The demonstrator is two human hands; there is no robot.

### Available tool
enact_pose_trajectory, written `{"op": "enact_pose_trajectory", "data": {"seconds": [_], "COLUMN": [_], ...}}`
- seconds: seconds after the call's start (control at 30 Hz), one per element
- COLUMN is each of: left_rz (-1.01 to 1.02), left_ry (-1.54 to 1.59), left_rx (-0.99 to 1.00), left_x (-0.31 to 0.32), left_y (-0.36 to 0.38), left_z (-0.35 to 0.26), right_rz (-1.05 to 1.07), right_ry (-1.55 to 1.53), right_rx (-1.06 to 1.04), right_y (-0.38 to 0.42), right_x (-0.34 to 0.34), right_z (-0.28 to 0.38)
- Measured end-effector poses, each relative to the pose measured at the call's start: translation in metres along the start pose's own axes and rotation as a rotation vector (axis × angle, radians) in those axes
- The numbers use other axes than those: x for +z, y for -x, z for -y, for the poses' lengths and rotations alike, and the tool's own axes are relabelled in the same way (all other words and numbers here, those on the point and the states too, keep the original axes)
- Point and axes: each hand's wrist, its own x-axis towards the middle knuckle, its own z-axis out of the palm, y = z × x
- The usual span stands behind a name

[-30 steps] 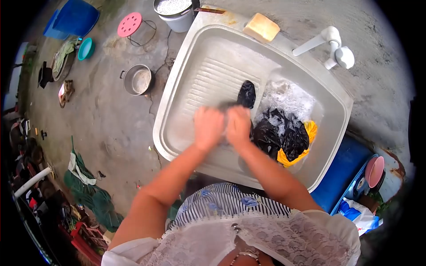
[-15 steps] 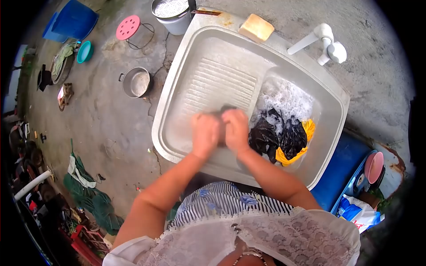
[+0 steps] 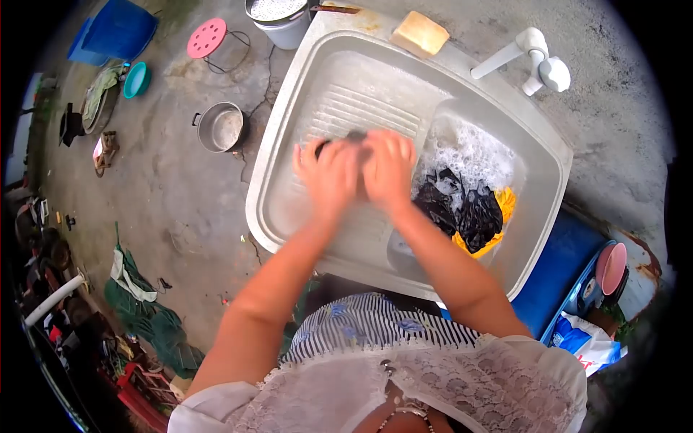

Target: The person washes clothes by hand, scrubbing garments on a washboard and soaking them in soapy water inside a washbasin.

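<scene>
My left hand and my right hand are side by side over the ridged washboard of the grey sink. Both are closed on a small dark cloth, mostly hidden and blurred between them. In the basin to the right, black cloth and yellow cloth lie in foamy water. A block of soap rests on the sink's back rim.
A white tap stands at the back right. On the ground to the left are a metal pot, a pink stool and a teal bowl. A blue barrel stands right of the sink.
Both hands have moved forward, up the washboard and away from my body, with the dark cloth. The view has shifted slightly.
</scene>
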Motion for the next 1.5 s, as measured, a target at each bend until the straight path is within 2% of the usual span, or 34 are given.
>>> {"op": "enact_pose_trajectory", "data": {"seconds": [0.07, 0.13, 0.17, 0.2, 0.3, 0.33, 0.4, 0.43, 0.47, 0.53, 0.6, 0.67, 0.7, 0.77, 0.83, 0.93, 0.97, 1.03, 1.1, 1.23, 1.3, 1.33, 1.4, 1.43, 1.5], "left_rz": [-0.002, 0.092, 0.236, 0.241, 0.306, 0.301, -0.024, 0.043, 0.049, -0.063, 0.016, 0.101, 0.093, 0.312, 0.179, 0.119, 0.099, 0.089, 0.043, 0.089, 0.113, 0.102, 0.266, 0.224, 0.150], "left_ry": [0.100, 0.046, -0.120, -0.113, -0.251, -0.249, -0.252, -0.265, -0.266, -0.188, 0.090, 0.215, 0.204, -0.050, -0.050, -0.110, -0.093, -0.073, -0.181, -0.071, 0.059, 0.100, -0.049, -0.062, -0.102], "left_rx": [-0.015, 0.143, 0.055, -0.010, -0.117, -0.104, -0.004, -0.029, -0.036, 0.034, 0.026, 0.089, 0.075, 0.031, -0.030, -0.082, -0.085, -0.086, 0.002, 0.047, 0.082, 0.127, -0.014, -0.053, -0.035], "left_x": [-0.009, -0.011, 0.002, 0.019, 0.054, 0.064, 0.075, 0.070, 0.063, 0.035, 0.005, -0.006, -0.003, 0.010, 0.035, 0.063, 0.068, 0.063, 0.046, -0.010, -0.013, -0.010, 0.015, 0.032, 0.057], "left_y": [0.039, 0.042, 0.023, -0.003, -0.085, -0.097, -0.110, -0.104, -0.086, -0.058, -0.011, 0.041, 0.038, 0.025, -0.027, -0.081, -0.091, -0.089, -0.073, 0.010, 0.038, 0.039, -0.002, -0.029, -0.070], "left_z": [-0.001, -0.003, 0.005, 0.012, 0.025, 0.030, 0.034, 0.033, 0.029, 0.014, 0.008, 0.006, 0.006, 0.008, 0.014, 0.025, 0.028, 0.025, 0.019, -0.011, -0.017, -0.016, -0.003, 0.004, 0.019], "right_rz": [0.017, 0.008, -0.004, 0.131, 0.107, 0.094, -0.142, -0.003, 0.007, 0.107, 0.048, 0.077, 0.090, 0.186, 0.050, 0.066, -0.008, -0.082, -0.032, 0.083, 0.049, 0.016, 0.123, 0.022, 0.048], "right_ry": [-0.009, -0.003, -0.003, 0.189, 0.186, 0.190, 0.303, 0.336, 0.336, 0.239, -0.081, -0.266, -0.278, -0.035, 0.004, 0.082, 0.132, 0.185, 0.280, -0.159, -0.134, -0.088, 0.026, 0.033, 0.123], "right_rx": [-0.026, 0.015, 0.054, 0.058, 0.091, 0.092, 0.280, 0.359, 0.361, 0.211, 0.066, -0.023, -0.032, 0.038, -0.040, 0.014, 0.089, 0.174, 0.087, 0.070, 0.025, -0.016, 0.066, 0.032, 0.074], "right_y": [0.043, 0.041, 0.036, 0.006, -0.069, -0.080, -0.093, -0.089, -0.073, -0.044, 0.011, 0.055, 0.046, 0.026, -0.017, -0.074, -0.086, -0.079, -0.052, 0.038, 0.060, 0.059, 0.016, -0.008, -0.050], "right_x": [-0.011, 0.004, 0.013, 0.018, 0.050, 0.060, 0.070, 0.066, 0.056, 0.032, 0.008, -0.013, -0.010, -0.004, 0.028, 0.050, 0.055, 0.056, 0.046, -0.010, -0.015, -0.012, 0.012, 0.028, 0.042], "right_z": [0.012, 0.011, 0.007, 0.000, -0.033, -0.038, -0.037, -0.032, -0.026, -0.010, -0.009, -0.012, -0.009, -0.005, -0.031, -0.047, -0.046, -0.044, -0.036, 0.000, 0.006, 0.009, -0.012, -0.024, -0.039]}}
